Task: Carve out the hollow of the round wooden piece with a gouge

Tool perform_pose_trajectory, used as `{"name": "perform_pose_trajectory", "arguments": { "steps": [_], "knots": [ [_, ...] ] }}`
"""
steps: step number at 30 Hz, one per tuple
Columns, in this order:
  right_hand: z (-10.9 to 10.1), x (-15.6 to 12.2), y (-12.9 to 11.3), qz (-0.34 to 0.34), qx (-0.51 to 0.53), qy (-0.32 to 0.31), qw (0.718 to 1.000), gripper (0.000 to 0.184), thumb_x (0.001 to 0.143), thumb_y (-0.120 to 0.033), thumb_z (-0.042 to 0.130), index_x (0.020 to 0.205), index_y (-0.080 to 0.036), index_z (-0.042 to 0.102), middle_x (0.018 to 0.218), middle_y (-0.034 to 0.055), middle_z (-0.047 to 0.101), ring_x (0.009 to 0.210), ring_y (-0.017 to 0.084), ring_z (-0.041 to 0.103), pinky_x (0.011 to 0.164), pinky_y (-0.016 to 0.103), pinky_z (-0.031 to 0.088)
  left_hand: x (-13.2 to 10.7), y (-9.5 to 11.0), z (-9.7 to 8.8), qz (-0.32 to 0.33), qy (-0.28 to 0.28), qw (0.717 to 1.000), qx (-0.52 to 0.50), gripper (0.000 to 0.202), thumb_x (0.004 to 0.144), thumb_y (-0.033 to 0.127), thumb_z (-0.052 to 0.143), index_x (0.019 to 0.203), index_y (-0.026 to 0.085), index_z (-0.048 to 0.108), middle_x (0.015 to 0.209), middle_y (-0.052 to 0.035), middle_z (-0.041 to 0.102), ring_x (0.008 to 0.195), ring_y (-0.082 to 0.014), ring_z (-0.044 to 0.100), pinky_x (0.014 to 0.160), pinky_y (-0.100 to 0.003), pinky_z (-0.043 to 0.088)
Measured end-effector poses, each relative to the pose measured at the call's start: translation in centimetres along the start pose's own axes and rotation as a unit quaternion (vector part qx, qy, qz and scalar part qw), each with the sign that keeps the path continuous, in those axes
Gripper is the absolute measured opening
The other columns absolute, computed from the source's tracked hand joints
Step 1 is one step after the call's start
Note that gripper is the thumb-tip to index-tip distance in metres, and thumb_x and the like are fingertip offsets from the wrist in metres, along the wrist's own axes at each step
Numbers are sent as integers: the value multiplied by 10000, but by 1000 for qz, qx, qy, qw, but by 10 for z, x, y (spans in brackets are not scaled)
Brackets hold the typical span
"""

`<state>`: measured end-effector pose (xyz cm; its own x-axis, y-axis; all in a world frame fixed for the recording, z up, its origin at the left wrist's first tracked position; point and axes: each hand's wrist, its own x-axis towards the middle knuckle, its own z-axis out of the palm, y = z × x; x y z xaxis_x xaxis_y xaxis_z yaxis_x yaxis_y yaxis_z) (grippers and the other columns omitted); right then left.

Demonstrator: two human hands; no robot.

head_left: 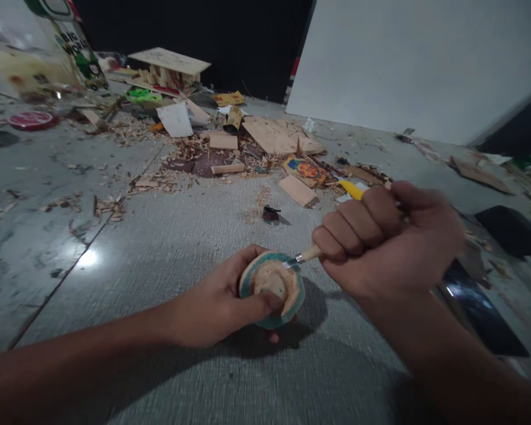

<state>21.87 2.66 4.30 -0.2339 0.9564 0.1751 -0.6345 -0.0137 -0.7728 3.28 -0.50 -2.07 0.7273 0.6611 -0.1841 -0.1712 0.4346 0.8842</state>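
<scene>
**Position of parts.** The left hand (221, 310) is closed around a round wooden piece (272, 289). The fingers curl behind the piece and the thumb lies across its lower front face. The piece has a teal outer rim and a pale, hollowed centre. It is held on edge, low over the grey floor (181, 236), in front of the person. Whether it rests on the floor cannot be told.

The right hand (380, 242) is clenched in a full fist around the handle of a carving tool (307, 255). Only the end of the wooden handle, the metal ferrule and a short blade show beyond the fingers. The blade tip meets the upper right of the hollow, just inside the rim.

**Procedure (judgement).**
1. The cut appears to run toward the left thumb. The thumb is best kept below the blade's line of travel.
2. Shallow, short strokes driven from the wrist should give more control than the fist grip's full force.
3. Rotating the piece, rather than re-angling the tool, should keep the wall of the hollow even.

**Surroundings.** Shavings (177, 177) and a plywood sheet (277, 134) lie well beyond the hands. A yellow object (351, 189) shows just behind the right hand. A dark blade (473, 301) lies on the floor by the right forearm.
</scene>
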Motion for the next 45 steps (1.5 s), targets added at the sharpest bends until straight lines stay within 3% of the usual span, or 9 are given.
{"name": "perform_pose_trajectory", "arguments": {
  "steps": [5, 10, 14, 20, 24, 28, 38, 41, 45],
  "knots": [
    [11, -10, -9, 6, -85, -126, 988, 599, 817, -316, 629, 483, -196, 147, 417, -54, 143, 387, 93, 181, 406, 288, 249, 3, -2, -2, 20, -10, 999, 39, 326, 879, 443, 694, 972, 166, 551, 797, -6, 535, 623, -91, 473, 550, -218, 521],
    [13, -23, -18, -4, -131, -122, 984, 649, 956, -345, 602, 510, -189, 156, 505, -43, 262, 477, 109, 282, 514, 300, 326, 1, 1, -4, 65, -29, 993, 99, 261, 936, 394, 627, 860, 156, 556, 706, 28, 453, 609, -80, 380, 541, -186, 353],
    [18, -26, -20, -14, -130, -128, 983, 657, 1004, -311, 537, 514, -182, 119, 475, -53, 191, 443, 98, 241, 486, 297, 300, 2, 6, -2, 88, -30, 989, 118, 221, 965, 363, 571, 865, 168, 544, 730, 27, 432, 651, -96, 359, 577, -208, 329],
    [22, -24, -12, 0, -104, -113, 988, 684, 965, -349, 584, 484, -186, 125, 446, -54, 181, 430, 94, 256, 457, 292, 280, 2, 5, -1, 86, -38, 985, 148, 257, 963, 368, 566, 803, 174, 512, 693, 35, 409, 626, -96, 338, 562, -222, 328],
    [28, -22, -5, 24, -47, -39, 998, 691, 891, -299, 666, 497, -197, 108, 450, -68, 151, 430, 88, 201, 448, 291, 242, 1, 3, -1, 79, -27, 983, 163, 249, 957, 323, 569, 770, 180, 486, 664, 47, 414, 597, -84, 332, 533, -208, 320],
    [30, -21, -6, 35, -37, -19, 999, 700, 844, -275, 712, 488, -192, 115, 452, -67, 170, 439, 89, 212, 458, 289, 246, 1, 3, 1, 69, -11, 984, 166, 223, 945, 293, 565, 769, 174, 495, 652, 52, 420, 586, -78, 340, 513, -199, 313],
    [17, -29, 3, -45, -90, -80, 992, 596, 927, -348, 613, 524, -191, 203, 493, -44, 233, 468, 107, 253, 482, 297, 291, 0, 2, 2, 73, 5, 988, 137, 237, 934, 342, 615, 794, 178, 516, 651, 53, 433, 572, -74, 348, 511, -190, 334],
    [18, -30, 2, -52, -103, -69, 991, 605, 968, -349, 584, 526, -181, 206, 502, -43, 264, 475, 102, 262, 501, 292, 326, 0, 1, 3, 73, 28, 992, 97, 145, 924, 313, 623, 984, 184, 591, 680, 51, 492, 590, -80, 400, 555, -187, 386],
    [22, -25, -20, -60, -140, -50, 987, 696, 926, -354, 649, 495, -174, 134, 460, -52, 216, 444, 80, 263, 462, 269, 326, -1, 10, -8, 90, 111, 985, 101, 632, 887, 216, 649, 1471, 308, 425, 1046, -14, 680, 881, -148, 603, 788, -242, 488]
  ]
}}
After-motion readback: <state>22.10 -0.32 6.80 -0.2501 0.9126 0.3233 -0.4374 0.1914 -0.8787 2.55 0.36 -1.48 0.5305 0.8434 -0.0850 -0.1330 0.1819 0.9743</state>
